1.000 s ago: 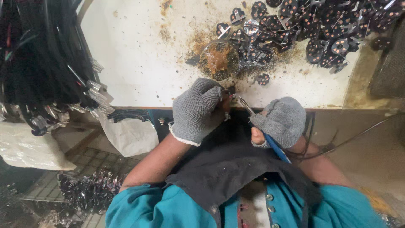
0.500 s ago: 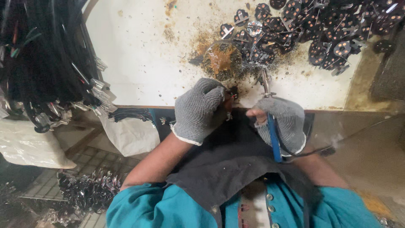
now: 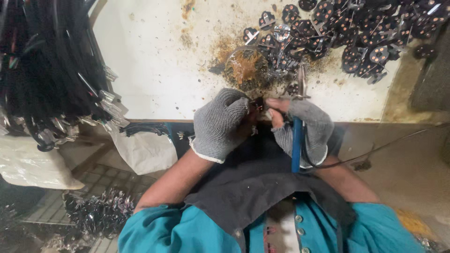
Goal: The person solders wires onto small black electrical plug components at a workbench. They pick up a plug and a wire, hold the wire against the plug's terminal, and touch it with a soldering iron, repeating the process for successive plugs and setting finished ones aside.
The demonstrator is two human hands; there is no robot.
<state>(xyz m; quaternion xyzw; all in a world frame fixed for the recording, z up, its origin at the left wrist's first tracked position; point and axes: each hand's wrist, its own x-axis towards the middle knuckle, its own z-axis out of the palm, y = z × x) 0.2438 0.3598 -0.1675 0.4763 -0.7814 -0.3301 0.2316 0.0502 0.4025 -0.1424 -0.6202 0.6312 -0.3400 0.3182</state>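
Gloves met at the tabletop (image 3: 154, 70) edge — the left hand (image 3: 219, 124) pinched a small dark part (image 3: 258, 104), just left of the right hand (image 3: 304, 133), closed around an upright blue-handled tool (image 3: 296, 140).

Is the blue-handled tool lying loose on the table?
No, the right hand grips the blue-handled tool, its metal tip pointing up over the white table.

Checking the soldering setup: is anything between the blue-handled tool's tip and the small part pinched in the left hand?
Nothing visible. The left hand pinches the small dark part; the tool in the right hand points up, past it.
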